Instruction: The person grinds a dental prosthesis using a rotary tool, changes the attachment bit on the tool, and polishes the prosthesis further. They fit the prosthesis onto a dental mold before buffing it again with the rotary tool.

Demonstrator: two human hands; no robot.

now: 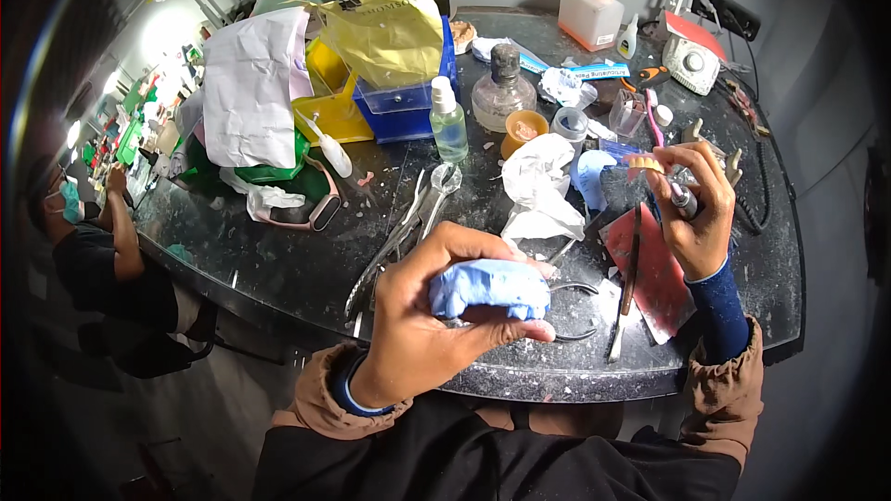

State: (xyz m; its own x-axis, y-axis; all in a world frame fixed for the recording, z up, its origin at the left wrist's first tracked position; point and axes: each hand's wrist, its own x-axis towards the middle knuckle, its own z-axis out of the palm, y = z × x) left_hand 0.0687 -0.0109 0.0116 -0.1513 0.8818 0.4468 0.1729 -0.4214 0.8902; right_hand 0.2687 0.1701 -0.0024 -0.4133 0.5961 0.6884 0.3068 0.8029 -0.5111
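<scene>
My left hand [404, 315] is closed around a blue dental cast [492, 288], thumb below it and fingers above, over the table's near edge. Higher up on the right, my right hand [701, 218] pinches a small denture [644, 164] with a row of yellowish teeth on a pink base. A metal rotary handpiece [684, 200] also rests in the right hand, its rear part hidden by the palm. Below that hand lies a red wax sheet [650, 274] with a brown-handled wax knife [631, 264] across it. Pliers [575, 311] lie partly behind the cast.
Metal tools [418, 213] lie left of centre. A spray bottle [447, 121], a glass spirit burner [503, 88], an orange cup [523, 130] and crumpled tissue [541, 187] stand or lie beyond. Blue and yellow bins [399, 97] fill the back. A masked person [102, 250] sits far left.
</scene>
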